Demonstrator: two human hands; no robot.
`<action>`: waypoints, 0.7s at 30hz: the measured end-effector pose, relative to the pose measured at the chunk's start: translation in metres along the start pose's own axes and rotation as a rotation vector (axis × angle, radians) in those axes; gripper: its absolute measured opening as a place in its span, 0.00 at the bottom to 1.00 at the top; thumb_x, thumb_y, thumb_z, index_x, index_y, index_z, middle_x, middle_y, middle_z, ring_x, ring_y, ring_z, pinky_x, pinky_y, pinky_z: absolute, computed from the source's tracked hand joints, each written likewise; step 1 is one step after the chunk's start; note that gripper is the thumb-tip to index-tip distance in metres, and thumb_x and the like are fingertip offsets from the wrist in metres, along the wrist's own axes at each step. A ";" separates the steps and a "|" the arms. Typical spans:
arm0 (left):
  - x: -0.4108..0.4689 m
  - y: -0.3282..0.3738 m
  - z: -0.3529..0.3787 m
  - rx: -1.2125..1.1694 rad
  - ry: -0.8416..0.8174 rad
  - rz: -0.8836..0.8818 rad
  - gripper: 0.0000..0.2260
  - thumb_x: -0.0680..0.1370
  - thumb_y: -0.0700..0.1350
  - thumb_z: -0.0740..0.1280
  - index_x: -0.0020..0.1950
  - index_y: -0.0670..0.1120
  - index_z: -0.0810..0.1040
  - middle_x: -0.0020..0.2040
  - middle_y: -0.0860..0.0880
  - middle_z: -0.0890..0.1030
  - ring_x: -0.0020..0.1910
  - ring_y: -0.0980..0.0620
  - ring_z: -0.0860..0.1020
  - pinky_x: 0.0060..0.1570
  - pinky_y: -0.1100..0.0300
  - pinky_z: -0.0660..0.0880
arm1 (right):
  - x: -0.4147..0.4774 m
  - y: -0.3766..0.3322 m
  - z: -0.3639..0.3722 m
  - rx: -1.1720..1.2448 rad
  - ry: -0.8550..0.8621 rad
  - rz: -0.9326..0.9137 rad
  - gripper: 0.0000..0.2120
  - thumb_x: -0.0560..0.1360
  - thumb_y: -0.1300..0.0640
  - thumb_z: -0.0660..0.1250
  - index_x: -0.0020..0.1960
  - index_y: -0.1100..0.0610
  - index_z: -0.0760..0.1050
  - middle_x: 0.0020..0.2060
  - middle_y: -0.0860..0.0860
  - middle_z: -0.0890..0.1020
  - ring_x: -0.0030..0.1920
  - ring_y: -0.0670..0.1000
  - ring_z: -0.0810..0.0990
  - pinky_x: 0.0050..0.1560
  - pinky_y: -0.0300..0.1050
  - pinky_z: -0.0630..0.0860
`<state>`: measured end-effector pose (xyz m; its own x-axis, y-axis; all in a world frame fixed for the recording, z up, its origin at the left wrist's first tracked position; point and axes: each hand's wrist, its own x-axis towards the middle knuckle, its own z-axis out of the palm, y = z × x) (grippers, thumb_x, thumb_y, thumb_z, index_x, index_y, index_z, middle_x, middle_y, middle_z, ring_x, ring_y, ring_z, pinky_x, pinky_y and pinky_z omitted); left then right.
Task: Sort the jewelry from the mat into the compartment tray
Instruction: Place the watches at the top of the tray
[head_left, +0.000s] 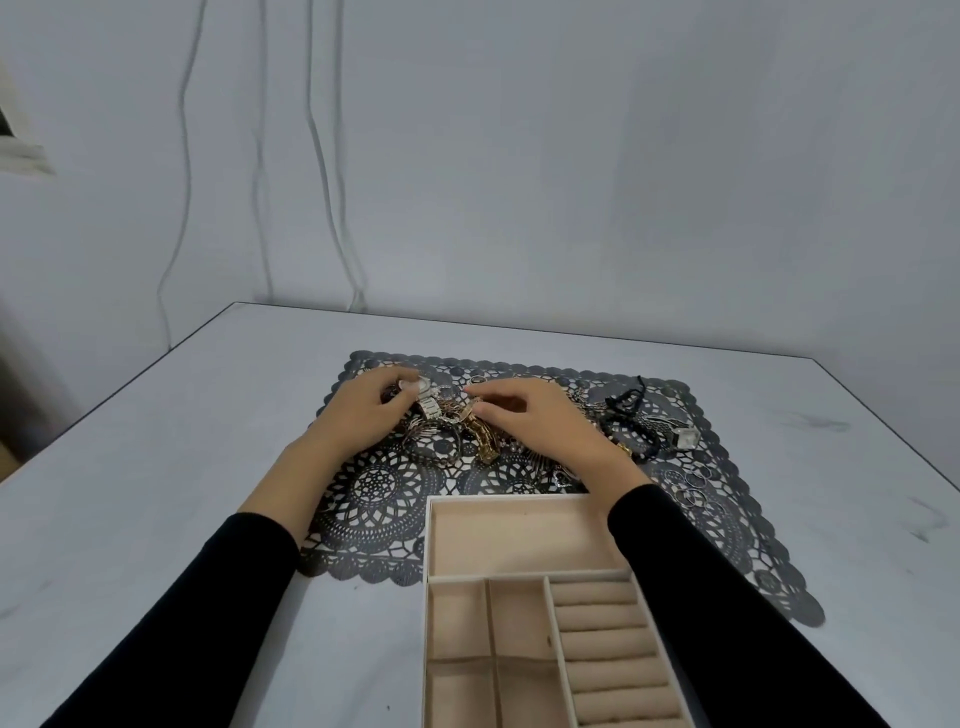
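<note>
Together, a person's two hands meet over a tangled heap of jewelry (452, 434) on a black lace mat (374, 493) spread across a pale counter (156, 441). The left hand (363, 410) has its fingers (410, 385) curled round a silver watch (428, 407), gripping it at the heap's far left edge. The right hand (540, 421) has its fingers (491, 410) bent inward, thumb and forefinger pinching the upper end of a gold-coloured band (483, 441) whose lower end lies on the mat. The two hands are just beside each other, fingertips nearly touching. To the right of the right hand lie black cord bracelets (628, 402) and a square-faced watch (685, 438), and nearer the camera a scatter of thin rings (691, 491), all on the mat. A beige compartment tray (427, 545) sits at the near edge, its far end overlapping the mat, with one wide compartment across the far end, smaller square ones on the left and a column of ring rolls (602, 618) on the right. The right forearm crosses the tray's far right corner and hides it. Both arms, in black sleeves (208, 597), stretch forward from the bottom of the frame, wrists low over the mat, palms turned down. Thin cables (322, 156) hang down the grey wall behind the counter.
</note>
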<state>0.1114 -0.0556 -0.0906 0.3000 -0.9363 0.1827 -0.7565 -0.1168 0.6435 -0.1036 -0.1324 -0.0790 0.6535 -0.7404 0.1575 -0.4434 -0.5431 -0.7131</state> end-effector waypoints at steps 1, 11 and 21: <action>0.000 0.000 0.000 0.002 -0.003 0.002 0.16 0.82 0.54 0.62 0.68 0.53 0.75 0.69 0.52 0.75 0.68 0.52 0.71 0.64 0.59 0.64 | 0.000 0.000 0.000 0.008 -0.003 -0.001 0.13 0.76 0.46 0.67 0.60 0.41 0.78 0.57 0.39 0.81 0.57 0.39 0.76 0.59 0.36 0.71; 0.002 -0.002 0.002 0.038 -0.009 0.039 0.15 0.81 0.53 0.64 0.67 0.55 0.75 0.68 0.53 0.76 0.68 0.53 0.71 0.61 0.61 0.63 | -0.002 0.000 0.000 0.103 -0.031 -0.004 0.11 0.75 0.48 0.68 0.57 0.44 0.81 0.54 0.39 0.82 0.53 0.35 0.77 0.51 0.28 0.69; 0.016 -0.008 0.002 0.024 0.010 0.044 0.12 0.77 0.53 0.69 0.61 0.57 0.80 0.63 0.52 0.79 0.63 0.52 0.74 0.62 0.56 0.68 | -0.002 0.001 -0.001 0.113 -0.037 0.006 0.11 0.74 0.49 0.70 0.56 0.43 0.81 0.50 0.38 0.82 0.49 0.37 0.79 0.51 0.33 0.73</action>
<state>0.1214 -0.0702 -0.0943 0.2718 -0.9374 0.2176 -0.7828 -0.0838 0.6166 -0.1062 -0.1322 -0.0794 0.6745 -0.7269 0.1292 -0.3766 -0.4893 -0.7866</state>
